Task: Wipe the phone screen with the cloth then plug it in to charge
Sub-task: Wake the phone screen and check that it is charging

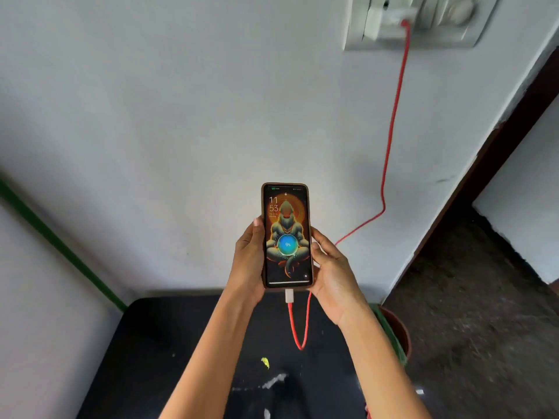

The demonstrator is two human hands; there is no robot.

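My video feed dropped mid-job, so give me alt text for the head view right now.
Both hands, left hand and right hand, hold a phone upright, its lit screen showing a charging circle. A red cable runs from its bottom port up to a charger in the wall socket panel, above a black table. No cloth is visible.

Black table (169,343) with yellow scrap (265,362) and whitish smears (273,381).

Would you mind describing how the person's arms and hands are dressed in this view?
Both forearms are bare, with no sleeves in view. The left hand and the right hand wear no gloves, and no rings, watch or bracelets are visible. Fingernails look short and unpainted.
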